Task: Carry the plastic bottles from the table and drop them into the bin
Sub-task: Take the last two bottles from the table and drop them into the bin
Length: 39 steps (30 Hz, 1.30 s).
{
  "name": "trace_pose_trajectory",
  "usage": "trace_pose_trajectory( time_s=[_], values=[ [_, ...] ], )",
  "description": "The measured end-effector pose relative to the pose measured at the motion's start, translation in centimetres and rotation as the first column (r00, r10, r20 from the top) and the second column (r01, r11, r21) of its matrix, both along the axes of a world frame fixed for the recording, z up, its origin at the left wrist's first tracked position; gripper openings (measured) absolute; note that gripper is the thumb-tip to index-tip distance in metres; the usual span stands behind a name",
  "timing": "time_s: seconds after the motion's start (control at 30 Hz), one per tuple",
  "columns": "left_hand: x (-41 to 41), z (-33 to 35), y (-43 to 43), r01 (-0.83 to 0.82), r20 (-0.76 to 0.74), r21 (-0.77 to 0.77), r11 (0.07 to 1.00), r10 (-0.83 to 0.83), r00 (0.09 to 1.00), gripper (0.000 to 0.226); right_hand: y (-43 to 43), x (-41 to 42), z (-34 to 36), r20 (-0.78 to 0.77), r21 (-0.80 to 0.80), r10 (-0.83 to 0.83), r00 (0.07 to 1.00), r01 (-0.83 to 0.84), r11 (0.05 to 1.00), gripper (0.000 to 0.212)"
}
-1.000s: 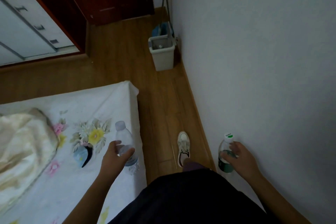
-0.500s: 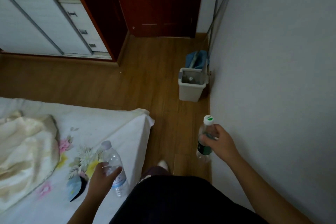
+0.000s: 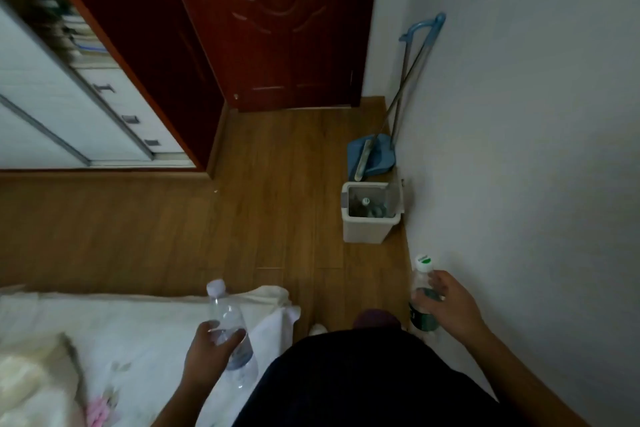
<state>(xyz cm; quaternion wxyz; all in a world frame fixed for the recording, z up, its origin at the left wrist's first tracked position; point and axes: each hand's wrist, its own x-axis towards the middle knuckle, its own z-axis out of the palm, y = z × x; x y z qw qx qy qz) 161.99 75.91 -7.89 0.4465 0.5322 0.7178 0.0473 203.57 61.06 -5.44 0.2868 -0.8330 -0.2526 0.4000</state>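
The bin stands on the wooden floor in the far right part of the scene, just beside the white wall, with its mouth open upward. One bottle already lies inside it (only the cap shows clearly). The right hand is the nearer one to the bin, which lies straight ahead of it and a little to the left. Its fingers are wrapped around the green-label bottle, held almost upright, cap on top. The left hand grasps the clear bottle by the middle, its long axis leaning a little to the far side, above the corner of the white cloth. Both bottles are well apart from the bin, so I judge that the carrying is not finished. A blue dustpan leans behind the bin, and a dark red door closes the far end
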Motion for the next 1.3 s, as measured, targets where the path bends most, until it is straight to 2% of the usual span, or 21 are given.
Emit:
trace_pose_trajectory(
  time_s=[0.13, 0.2, 0.3, 0.37, 0.57, 0.67, 0.77, 0.8, 0.93, 1.03, 1.13, 1.23, 1.3],
  values=[
    [3.3, 1.2, 7.8, 0.088, 0.023, 0.094, 0.992, -0.09, 0.996, 0.054, 3.3, 1.8, -0.5, -0.012, -0.056, -0.067, 0.998, 0.066, 0.996, 0.029],
    [4.9, 1.4, 11.4, 0.098, 0.083, 0.089, 0.991, -0.106, 0.991, 0.047, 5.4, 2.9, -1.2, -0.004, -0.089, -0.043, 0.999, 0.043, 0.995, 0.038],
    [6.8, 0.8, 16.4, 0.102, 0.086, 0.071, 0.992, -0.108, 0.99, 0.05, 9.6, 4.8, -2.1, 0.003, -0.126, -0.031, 1.0, 0.031, 0.992, 0.049],
    [7.6, 0.4, 19.1, 0.081, 0.09, 0.023, 0.996, -0.083, 0.992, 0.047, 13.1, 6.2, -2.4, -0.007, -0.136, -0.038, 0.999, 0.037, 0.99, 0.048],
    [11.1, 1.8, 27.7, 0.036, 0.036, 0.066, 0.997, -0.039, 0.999, 0.029, 25.9, 10.1, -2.7, -0.01, -0.07, -0.008, 1.0, 0.007, 0.998, 0.04],
    [13.6, 3.3, 33.5, 0.018, 0.048, 0.103, 0.995, -0.023, 0.999, 0.037, 33.3, 11.4, -1.1, -0.018, -0.018, 0.078, 0.997, -0.078, 0.997, 0.046],
    [15.0, 3.4, 39.8, 0.066, 0.08, 0.147, 0.987, -0.078, 0.994, 0.051, 39.2, 12.3, 0.8, -0.041, 0.05, 0.087, 0.995, -0.085, 0.995, 0.048],
    [15.7, 3.7, 42.1, 0.072, 0.074, 0.162, 0.984, -0.085, 0.994, 0.052, 40.9, 12.8, 1.2, -0.047, 0.077, 0.062, 0.997, -0.059, 0.995, 0.047],
    [20.9, 5.7, 49.8, 0.135, 0.145, 0.222, 0.966, -0.17, 0.975, 0.025, 46.1, 14.4, 1.6, -0.046, 0.15, -0.048, 0.998, 0.054, 0.987, 0.037],
    [25.7, 5.8, 55.8, 0.21, 0.223, 0.225, 0.951, -0.26, 0.94, 0.019, 48.7, 15.1, 1.2, -0.037, 0.152, -0.169, 0.985, 0.173, 0.973, 0.04],
    [31.0, 4.8, 62.3, 0.354, 0.248, 0.174, 0.919, -0.388, 0.887, 0.025, 50.8, 15.0, 0.7, -0.033, 0.126, -0.335, 0.942, 0.337, 0.933, 0.043],
    [36.1, 4.9, 67.7, 0.539, 0.267, 0.114, 0.835, -0.548, 0.792, 0.038, 52.6, 13.6, 1.3, -0.012, 0.121, -0.513, 0.859, 0.51, 0.852, 0.036],
    [39.7, 5.7, 70.6, 0.631, 0.272, 0.083, 0.771, -0.627, 0.73, 0.036, 53.3, 12.2, 1.7, 0.007, 0.121, -0.612, 0.791, 0.606, 0.786, 0.033]
  ],
)
